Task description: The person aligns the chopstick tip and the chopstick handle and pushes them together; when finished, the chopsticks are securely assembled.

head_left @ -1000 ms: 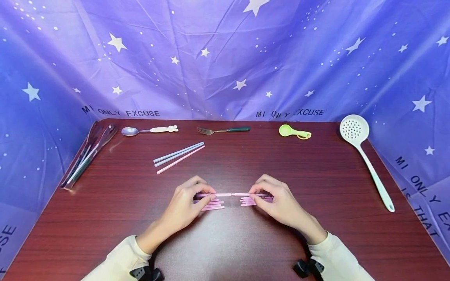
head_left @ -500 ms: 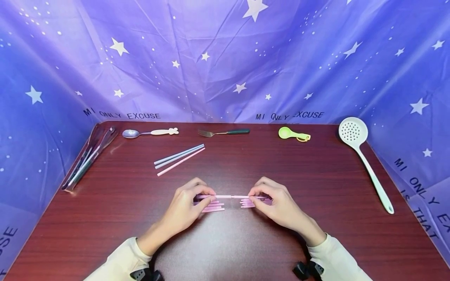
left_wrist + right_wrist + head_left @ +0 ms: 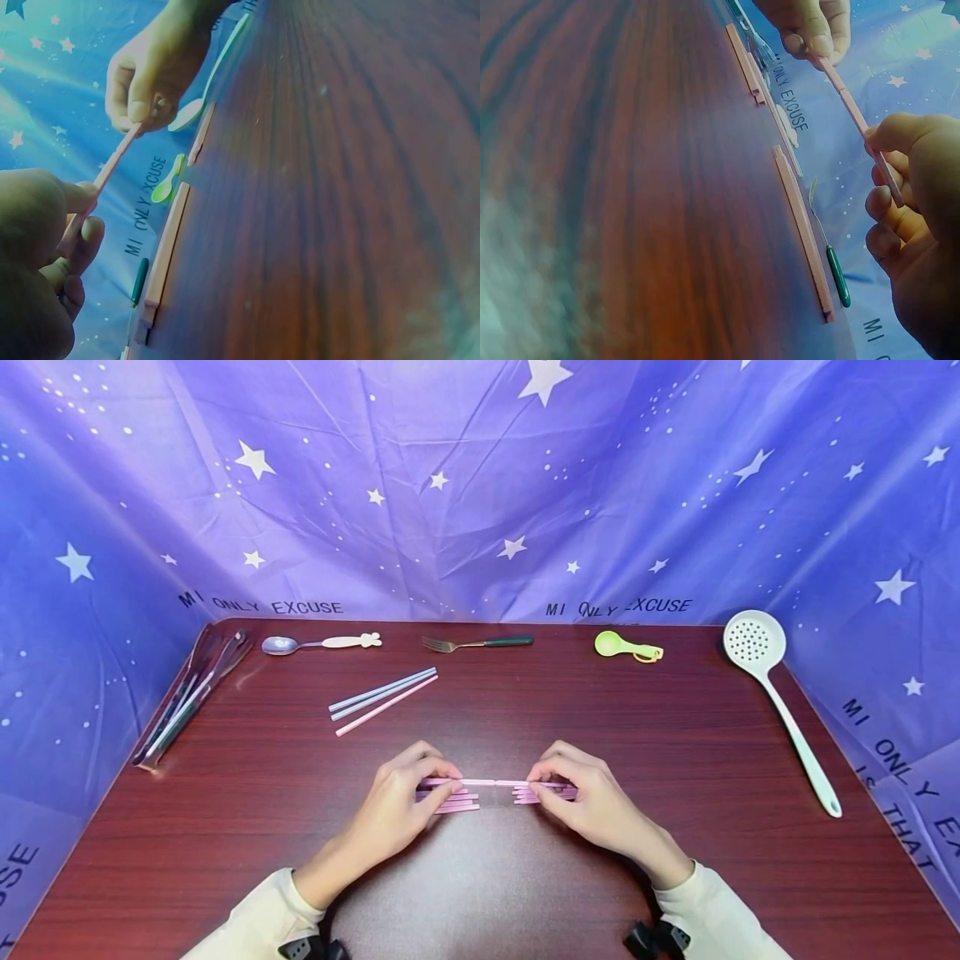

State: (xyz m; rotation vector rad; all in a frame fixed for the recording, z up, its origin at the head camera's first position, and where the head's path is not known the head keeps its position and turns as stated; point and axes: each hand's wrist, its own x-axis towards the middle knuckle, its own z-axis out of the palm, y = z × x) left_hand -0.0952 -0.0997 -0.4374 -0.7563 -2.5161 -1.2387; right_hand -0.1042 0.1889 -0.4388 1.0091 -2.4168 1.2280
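Observation:
In the head view my left hand [image 3: 401, 793] pinches one pink straw piece [image 3: 476, 782] between thumb and fingers. Opposite it, my right hand [image 3: 588, 789] pinches another pink straw piece [image 3: 510, 783]. The two pieces lie in one line, their ends meeting at a thin seam midway; whether one sits inside the other I cannot tell. Both wrist views show this line of straw [image 3: 851, 105] held above the table. Below the left hand lie several pink straw pieces [image 3: 459, 807], and a second group of pink pieces [image 3: 525, 795] is partly hidden by the right hand.
Two blue straws [image 3: 382, 689] and a longer pink straw [image 3: 386, 706] lie beyond my left hand. Along the back are a spoon [image 3: 322, 643], a fork [image 3: 480, 643] and a green measuring spoon [image 3: 626, 647]. A skimmer [image 3: 780, 710] lies right, a shiny long utensil [image 3: 187, 702] left.
A second ago a small gap showed between the straw ends; now they meet. My right hand has shifted slightly left, and the left hand has barely moved.

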